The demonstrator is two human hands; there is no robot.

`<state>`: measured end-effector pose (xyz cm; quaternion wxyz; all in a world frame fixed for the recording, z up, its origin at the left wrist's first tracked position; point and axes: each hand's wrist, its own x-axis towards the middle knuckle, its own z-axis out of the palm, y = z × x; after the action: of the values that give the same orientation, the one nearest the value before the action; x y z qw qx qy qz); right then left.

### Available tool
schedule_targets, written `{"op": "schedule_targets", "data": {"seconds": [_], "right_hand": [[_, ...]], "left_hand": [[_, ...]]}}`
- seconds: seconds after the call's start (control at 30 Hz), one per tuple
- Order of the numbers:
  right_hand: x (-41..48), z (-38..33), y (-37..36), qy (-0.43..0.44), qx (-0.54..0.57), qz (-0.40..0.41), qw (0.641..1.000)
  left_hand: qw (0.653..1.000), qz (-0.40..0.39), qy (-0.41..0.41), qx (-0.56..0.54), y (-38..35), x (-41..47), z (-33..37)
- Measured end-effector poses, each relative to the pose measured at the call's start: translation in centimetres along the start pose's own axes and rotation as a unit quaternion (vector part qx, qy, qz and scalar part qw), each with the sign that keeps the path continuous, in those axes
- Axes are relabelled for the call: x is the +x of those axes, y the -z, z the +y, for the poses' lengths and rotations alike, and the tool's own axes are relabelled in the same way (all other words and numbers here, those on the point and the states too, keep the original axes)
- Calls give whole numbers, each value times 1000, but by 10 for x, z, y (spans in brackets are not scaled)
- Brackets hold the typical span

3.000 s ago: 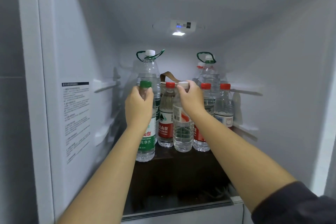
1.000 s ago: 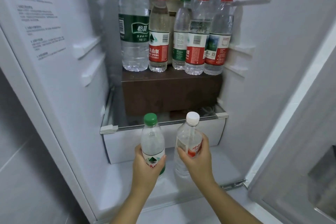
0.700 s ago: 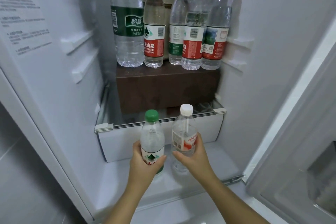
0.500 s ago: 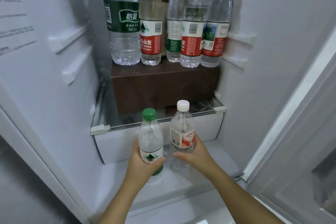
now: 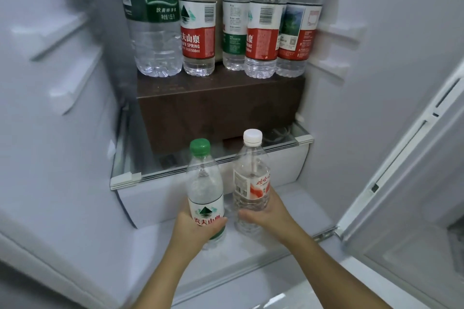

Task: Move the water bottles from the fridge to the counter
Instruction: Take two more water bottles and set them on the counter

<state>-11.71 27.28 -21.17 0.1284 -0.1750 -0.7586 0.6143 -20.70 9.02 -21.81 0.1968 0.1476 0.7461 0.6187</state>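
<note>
Left hand (image 5: 193, 232) is gripping green-capped bottle (image 5: 204, 183), right hand (image 5: 270, 213) is gripping white-capped bottle (image 5: 251, 170); both bottles standing upright above the hands.

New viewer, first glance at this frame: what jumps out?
Low in the centre, the left hand grips a green-capped water bottle and the right hand a white-capped water bottle, side by side at the open fridge. Above them, five more bottles stand in a row on a brown box, the large green-label bottle leftmost.
</note>
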Motion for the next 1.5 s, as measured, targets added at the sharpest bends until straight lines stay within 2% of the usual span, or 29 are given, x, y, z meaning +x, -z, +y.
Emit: {"op": "schedule_targets", "data": {"seconds": [0.13, 0.4, 0.73, 1.07, 1.27, 1.4, 1.5], "right_hand": [[-8, -1, -7, 7, 6, 43, 999], [-36, -23, 5, 59, -21, 83, 995], [-119, -38, 41, 86, -3, 133, 987], [-241, -40, 82, 81, 0, 193, 978], [-325, -27, 117, 62, -9, 262, 963], [-385, -19, 140, 40, -16, 333, 942], [-423, -12, 159, 14, -34, 386, 922]], "left_hand": [[1000, 5, -11, 3, 0, -4, 4], [994, 27, -103, 14, -4, -22, 30], [987, 21, -159, -7, -44, -83, 51], [984, -80, -160, -21, -95, -173, 60], [977, -136, -167, -6, -136, -233, 59], [961, -199, -192, -4, -173, -269, 63], [937, -269, -223, -3, -206, -288, 70]]}}
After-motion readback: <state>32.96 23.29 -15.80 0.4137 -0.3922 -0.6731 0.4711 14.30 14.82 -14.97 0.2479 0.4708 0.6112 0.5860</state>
